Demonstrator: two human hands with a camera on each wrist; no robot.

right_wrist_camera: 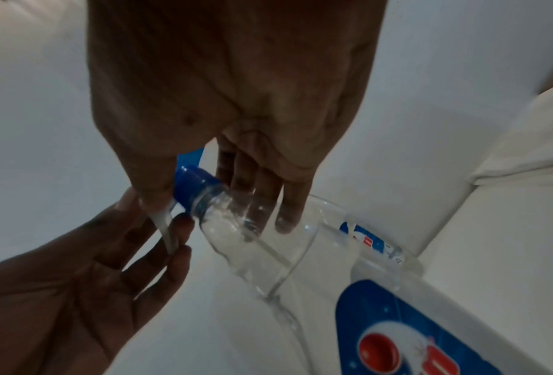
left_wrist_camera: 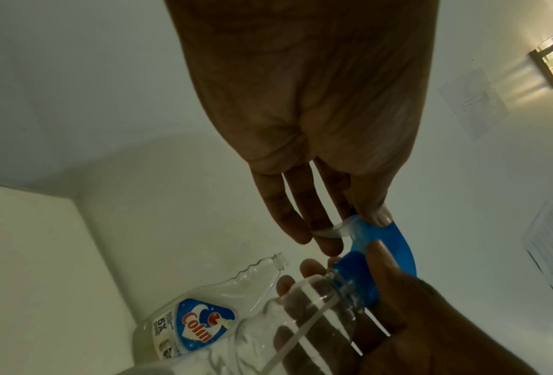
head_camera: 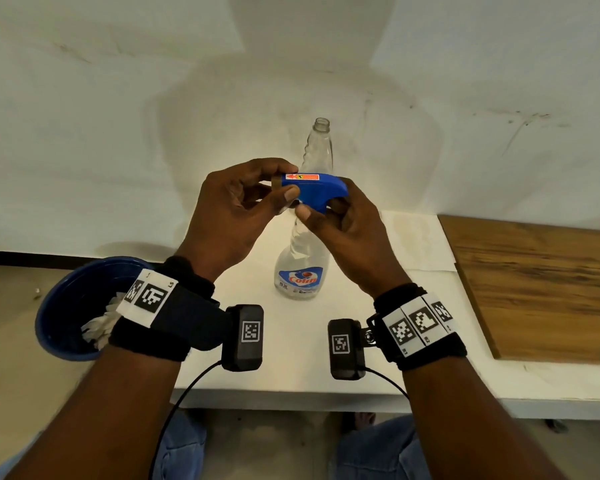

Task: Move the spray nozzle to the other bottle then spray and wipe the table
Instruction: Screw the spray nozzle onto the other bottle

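A blue spray nozzle [head_camera: 310,188] with a white trigger [left_wrist_camera: 335,229] sits on the neck of the near clear Colin bottle [head_camera: 300,271], which stands on the white table [head_camera: 291,358]. My left hand [head_camera: 284,188] pinches the nozzle's front end between thumb and fingers. My right hand [head_camera: 312,213] grips the near bottle's neck [right_wrist_camera: 223,203], with its thumb on the blue collar [right_wrist_camera: 188,185]. A dip tube shows inside the bottle. The second clear bottle [head_camera: 321,147] stands just behind it, its neck uncapped.
A blue bucket [head_camera: 70,306] with white cloth or paper in it sits low at the left, beside the table. A wooden board [head_camera: 534,289] lies on the table at the right. A white wall stands close behind the bottles.
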